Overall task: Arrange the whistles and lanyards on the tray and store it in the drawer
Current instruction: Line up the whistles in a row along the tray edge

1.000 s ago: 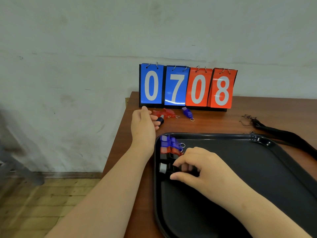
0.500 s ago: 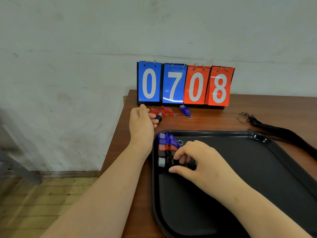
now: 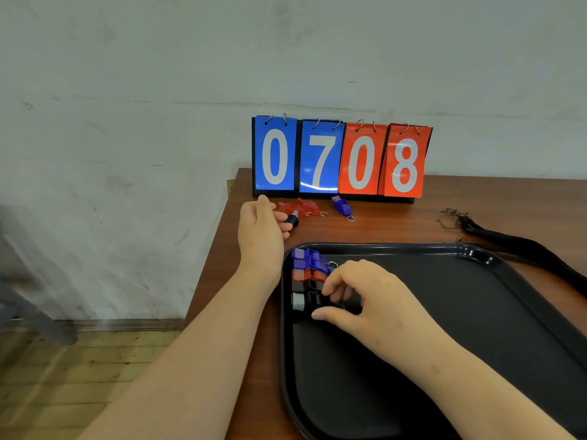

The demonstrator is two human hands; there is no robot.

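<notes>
Hands apart, one whistle each.
Your right hand [image 3: 365,296] pinches a black whistle [image 3: 305,301] in the tray [image 3: 476,252]; your left hand [image 3: 262,227] curls round a dark whistle [image 3: 292,220] beside it. Pull away roughly and you may knock the row [image 3: 306,265] just past your right fingers crooked.

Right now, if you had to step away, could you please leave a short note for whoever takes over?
Left hand: fingers curled round a dark whistle, beyond the tray's far left corner.
Right hand: inside the tray, pinching a black whistle at the near end of the row.
Done: a row of blue, red and black whistles along the tray's left edge.
Left: loose red whistles and a loose blue whistle on the table by the scoreboard, the black lanyards right of the tray, then the drawer, not in view.
</notes>
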